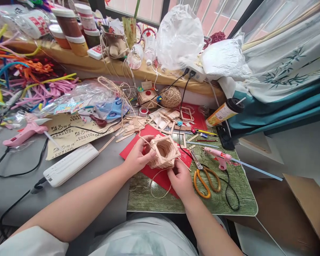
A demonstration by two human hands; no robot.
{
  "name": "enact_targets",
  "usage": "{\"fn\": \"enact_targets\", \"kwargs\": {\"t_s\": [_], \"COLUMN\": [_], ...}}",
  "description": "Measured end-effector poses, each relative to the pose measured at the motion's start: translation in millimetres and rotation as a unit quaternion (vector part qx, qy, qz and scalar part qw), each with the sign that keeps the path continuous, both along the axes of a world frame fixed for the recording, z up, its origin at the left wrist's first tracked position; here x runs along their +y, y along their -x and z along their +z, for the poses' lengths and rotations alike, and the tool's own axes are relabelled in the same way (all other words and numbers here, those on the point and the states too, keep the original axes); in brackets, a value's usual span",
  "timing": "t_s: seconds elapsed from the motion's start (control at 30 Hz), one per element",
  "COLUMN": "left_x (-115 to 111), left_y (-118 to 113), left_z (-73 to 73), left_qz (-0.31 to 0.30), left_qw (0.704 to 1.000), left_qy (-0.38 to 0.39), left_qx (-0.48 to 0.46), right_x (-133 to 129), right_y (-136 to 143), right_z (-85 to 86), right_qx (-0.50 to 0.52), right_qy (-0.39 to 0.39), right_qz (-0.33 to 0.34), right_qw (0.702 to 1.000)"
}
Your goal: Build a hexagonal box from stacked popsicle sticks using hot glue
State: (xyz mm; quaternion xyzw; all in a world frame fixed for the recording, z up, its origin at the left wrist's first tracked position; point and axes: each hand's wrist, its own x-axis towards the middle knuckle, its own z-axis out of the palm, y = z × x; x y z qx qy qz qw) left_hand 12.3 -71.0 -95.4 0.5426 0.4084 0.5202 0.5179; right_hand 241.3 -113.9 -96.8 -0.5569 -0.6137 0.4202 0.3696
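Note:
A hollow holder of stacked craft sticks (pixel 164 152) is held above a red sheet (pixel 128 153). My left hand (pixel 140 153) grips its left side, with thumb and fingers closed on the wall near the top. At the lower right, my right hand (pixel 180 177) pinches close to its base, fingers bent around the edge. A thin twine (pixel 151 186) loops down below the holder, and another strand of it rises by my left fingertips. Which fingers hold the twine is too small to tell.
Orange-handled scissors (pixel 206 182) and a pink glue gun (pixel 218 156) lie right of my hands. Another pink glue gun (pixel 25 133) and a white power strip (pixel 70 165) are at left. Loose sticks (pixel 136 124), a twine ball (pixel 171 97) and a lidded cup (pixel 225 112) stand behind.

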Motion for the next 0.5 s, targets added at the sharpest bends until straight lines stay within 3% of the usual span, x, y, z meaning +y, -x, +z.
{"fn": "enact_targets", "kwargs": {"t_s": [0.13, 0.27, 0.5], "left_x": [-1, 6, 17], "left_y": [3, 7, 7], "left_z": [5.4, 9.8, 10.5], "left_qz": [-0.032, -0.051, -0.003], "left_qw": [0.999, 0.997, 0.994], "left_qy": [0.011, 0.032, 0.088], "left_qx": [0.027, -0.044, -0.061], "right_x": [11, 16, 16], "right_y": [-15, -24, -26], "right_z": [-1.1, -6.0, -13.9], "right_qx": [0.052, 0.084, 0.101], "right_qy": [0.054, 0.066, 0.063], "right_qz": [-0.027, -0.043, -0.077], "right_qw": [0.997, 0.993, 0.990]}}
